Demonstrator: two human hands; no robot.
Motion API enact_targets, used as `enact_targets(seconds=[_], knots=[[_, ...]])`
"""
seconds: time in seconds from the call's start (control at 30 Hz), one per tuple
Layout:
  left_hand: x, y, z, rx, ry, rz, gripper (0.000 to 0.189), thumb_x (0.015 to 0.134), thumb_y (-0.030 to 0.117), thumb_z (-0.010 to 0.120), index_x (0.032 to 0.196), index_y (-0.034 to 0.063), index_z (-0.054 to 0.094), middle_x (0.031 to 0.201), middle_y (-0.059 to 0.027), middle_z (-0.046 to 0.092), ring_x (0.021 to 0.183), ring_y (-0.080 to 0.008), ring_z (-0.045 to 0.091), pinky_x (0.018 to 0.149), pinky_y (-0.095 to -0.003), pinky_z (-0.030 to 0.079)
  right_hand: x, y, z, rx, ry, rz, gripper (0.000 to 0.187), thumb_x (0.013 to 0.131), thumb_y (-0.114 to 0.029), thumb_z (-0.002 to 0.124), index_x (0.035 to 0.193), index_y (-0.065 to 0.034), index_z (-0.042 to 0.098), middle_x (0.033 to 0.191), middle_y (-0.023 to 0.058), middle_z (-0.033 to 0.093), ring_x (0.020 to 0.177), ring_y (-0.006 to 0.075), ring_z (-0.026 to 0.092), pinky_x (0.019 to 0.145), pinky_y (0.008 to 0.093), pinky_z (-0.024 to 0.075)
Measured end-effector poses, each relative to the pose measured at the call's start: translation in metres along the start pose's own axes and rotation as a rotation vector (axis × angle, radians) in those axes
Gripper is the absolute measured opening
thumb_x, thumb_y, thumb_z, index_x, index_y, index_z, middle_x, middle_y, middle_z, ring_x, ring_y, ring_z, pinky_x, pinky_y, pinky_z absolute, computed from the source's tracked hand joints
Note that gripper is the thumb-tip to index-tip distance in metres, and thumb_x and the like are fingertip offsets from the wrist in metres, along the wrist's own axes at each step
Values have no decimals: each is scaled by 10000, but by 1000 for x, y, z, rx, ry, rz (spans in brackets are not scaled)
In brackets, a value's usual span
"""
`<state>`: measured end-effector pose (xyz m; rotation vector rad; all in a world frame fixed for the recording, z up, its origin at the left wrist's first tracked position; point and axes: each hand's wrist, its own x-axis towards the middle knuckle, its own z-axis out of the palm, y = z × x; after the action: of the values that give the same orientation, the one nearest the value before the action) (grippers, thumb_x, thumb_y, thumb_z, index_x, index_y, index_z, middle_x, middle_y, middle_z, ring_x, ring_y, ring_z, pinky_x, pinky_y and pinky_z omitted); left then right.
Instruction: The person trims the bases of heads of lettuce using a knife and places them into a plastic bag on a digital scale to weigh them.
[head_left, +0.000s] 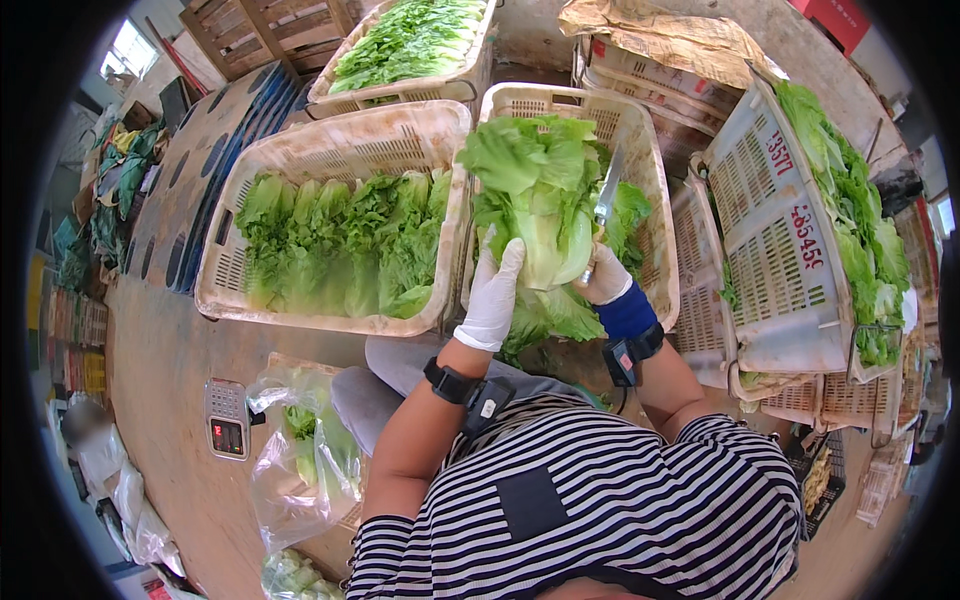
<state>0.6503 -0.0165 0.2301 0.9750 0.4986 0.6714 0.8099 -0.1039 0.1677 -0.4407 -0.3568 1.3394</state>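
Note:
My left hand (495, 296), in a white glove, holds a head of leafy lettuce (544, 187) by its left side near the base. On the other side of the base, my right hand (606, 274), also gloved, grips a knife (610, 184) with its blade pointing up and away from me. Some of the fingers are hidden behind the leaves and handle. The lettuce is above a plastic crate (660, 225) with loose leaves (630, 217) in it. To the left, a second crate (337, 322) contains lettuce heads (345, 247) packed side by side.
A crate of greens (409, 94) stands at the back. Stacked crates (780, 225) with leaves rise on the right. At lower left are a scale display (226, 418) and a clear plastic bag (289, 480) around lettuce. A person (112, 465) is at the far left.

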Motion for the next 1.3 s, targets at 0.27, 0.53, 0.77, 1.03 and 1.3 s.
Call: enact_targets(seconds=[0.27,0.53,0.77,1.03,1.3], knots=[[48,-5,-5,286,-32,119,710,828,307,624,1360,11,260,1310,-155,414,1189,-200,415,1019,-315,295,-2,-43,9,-255,52,-237,525,745,-168,658,1216,-70,447,823,3,591,629,90,545,541,227,450],[56,-13,-12,-600,-130,-145,514,883,312,541,1292,48,377,1253,-88,482,1126,-228,482,989,-390,372,20,-36,56,-1045,488,-403,271,774,-151,686,1010,-95,565,738,-29,533,601,62,493,525,206,402],[53,-9,-12,-417,-53,-53,384,870,144,555,1222,44,441,1149,-85,540,1039,-206,537,906,-358,443,33,7,61,-1256,458,-584,237,719,-69,725,897,-52,569,755,-25,516,697,81,520,668,235,458],[56,-24,-15,-593,-16,-116,521,874,336,524,1290,77,350,1249,-102,468,1138,-266,469,947,-469,394,27,12,83,-1217,231,-871,211,721,55,655,819,-46,498,817,0,502,711,79,488,646,225,419],[57,-6,-25,-813,-28,-55,479,863,308,522,1276,105,392,1254,-77,472,1149,-278,460,955,-504,382,-15,-25,35,-1137,655,-471,259,731,29,646,926,-22,484,917,97,570,809,177,565,749,281,454]])
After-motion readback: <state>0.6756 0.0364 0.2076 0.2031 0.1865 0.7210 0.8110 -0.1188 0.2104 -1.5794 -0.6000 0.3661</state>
